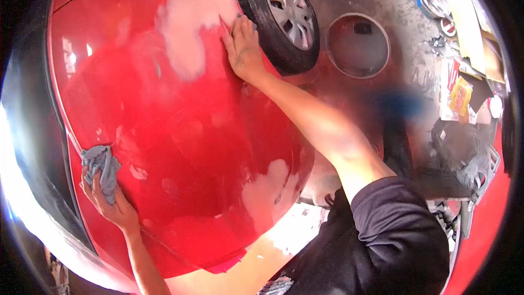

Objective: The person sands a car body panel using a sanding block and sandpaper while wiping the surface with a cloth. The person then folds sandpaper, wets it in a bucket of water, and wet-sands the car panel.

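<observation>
A red car panel fills the middle of the view, with pale, dull patches on it. My left hand presses a crumpled grey cloth against the panel's left edge, fingers bent over it. Farther up, my right hand lies on the panel's right edge by the wheel arch. Its thumb is apart from the fingers, which reach toward the arch beside a large pale patch. A small dark bit shows at these fingertips; I cannot make out what it is.
A wheel with a silver rim stands right of the panel. On the floor are a round dark-centred disc, a metal tin, a yellow packet and sheets of paper. Another red body part stands at far right.
</observation>
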The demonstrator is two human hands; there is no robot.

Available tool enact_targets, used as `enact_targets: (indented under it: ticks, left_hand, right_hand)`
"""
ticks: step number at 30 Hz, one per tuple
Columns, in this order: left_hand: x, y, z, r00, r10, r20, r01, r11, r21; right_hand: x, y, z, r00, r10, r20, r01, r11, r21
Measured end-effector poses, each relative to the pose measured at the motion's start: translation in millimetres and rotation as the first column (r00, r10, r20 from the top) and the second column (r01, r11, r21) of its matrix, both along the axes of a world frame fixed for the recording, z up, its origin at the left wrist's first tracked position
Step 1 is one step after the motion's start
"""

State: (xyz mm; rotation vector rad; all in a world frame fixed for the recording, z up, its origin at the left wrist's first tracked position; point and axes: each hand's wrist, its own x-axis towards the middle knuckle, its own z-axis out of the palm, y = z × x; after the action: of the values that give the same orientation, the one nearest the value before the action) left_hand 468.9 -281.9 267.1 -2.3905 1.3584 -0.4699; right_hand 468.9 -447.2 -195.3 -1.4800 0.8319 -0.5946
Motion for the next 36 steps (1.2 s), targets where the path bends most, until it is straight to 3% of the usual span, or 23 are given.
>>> enact_targets:
  ticks: [2,5,8,10,13,15,19,21,23,26,28,31,34,35,36]
  left_hand:
    - [0.3,-4.3,-2.0,1.000,-0.023,0.018,0.023,1.000,0.006]
    - [3.5,-0.3,-0.8,0.999,-0.014,0.032,0.014,1.000,0.008]
    - [0.4,-5.5,-2.9,0.999,-0.035,0.041,0.035,0.999,0.020]
    - [2.8,-4.6,-1.7,0.999,-0.031,0.038,0.030,0.999,0.032]
    - [0.4,0.9,0.9,0.999,-0.010,0.038,0.008,0.999,0.042]
    - [3.8,-2.0,-1.2,0.998,-0.018,0.055,0.017,1.000,0.009]
    - [2.6,-3.4,-3.7,0.999,-0.029,0.045,0.029,1.000,0.010]
    - [1.9,-1.8,-3.6,0.999,-0.030,0.038,0.030,0.999,0.013]
    - [-0.1,-1.5,-3.4,0.999,0.033,0.008,-0.032,0.999,-0.035]
    - [2.3,0.3,-2.3,0.997,-0.009,0.074,0.008,1.000,0.011]
    - [0.8,-3.1,-2.1,0.998,-0.007,0.070,0.006,1.000,0.005]
    - [-3.6,-6.4,-5.5,0.999,0.007,0.051,-0.007,1.000,-0.002]
    - [-3.6,-1.3,-9.0,0.998,0.043,0.052,-0.042,0.999,-0.017]
    - [-2.7,-1.4,-5.2,0.996,0.060,0.059,-0.059,0.998,-0.028]
    - [-0.3,-2.9,-4.2,0.996,0.050,0.077,-0.046,0.998,-0.051]
  right_hand:
    - [-35.8,21.9,-0.8,0.980,-0.017,0.196,0.015,1.000,0.010]
    - [-129.1,125.9,-6.2,0.993,0.119,0.022,-0.121,0.989,0.089]
    - [-90.3,100.0,-4.3,0.999,-0.014,0.035,0.008,0.985,0.172]
    - [-37.5,37.4,-4.8,0.993,-0.027,0.115,0.026,1.000,0.014]
    - [-49.9,37.1,-9.3,0.983,-0.025,0.181,0.023,1.000,0.015]
    - [-105.0,95.1,-14.2,0.996,-0.045,0.074,0.032,0.987,0.159]
    - [-114.4,120.8,-24.5,0.998,0.021,-0.056,-0.012,0.988,0.154]
    - [-62.9,71.4,-20.8,0.997,-0.069,-0.035,0.073,0.988,0.132]
    - [-77.9,80.6,-19.6,0.999,-0.046,0.003,0.045,0.987,0.155]
    - [-126.8,122.2,-17.0,0.993,-0.083,0.083,0.070,0.987,0.146]
    - [-142.3,143.6,-9.6,0.993,0.056,-0.101,-0.036,0.981,0.189]
    - [-75.7,87.9,-16.2,0.987,-0.140,0.082,0.129,0.983,0.133]
    - [-38.5,49.2,-3.9,0.995,-0.091,0.029,0.088,0.993,0.081]
    - [-59.0,48.1,-3.3,0.983,-0.068,0.170,0.053,0.994,0.093]
    - [-82.8,63.9,-2.7,0.986,-0.016,0.166,0.000,0.995,0.099]
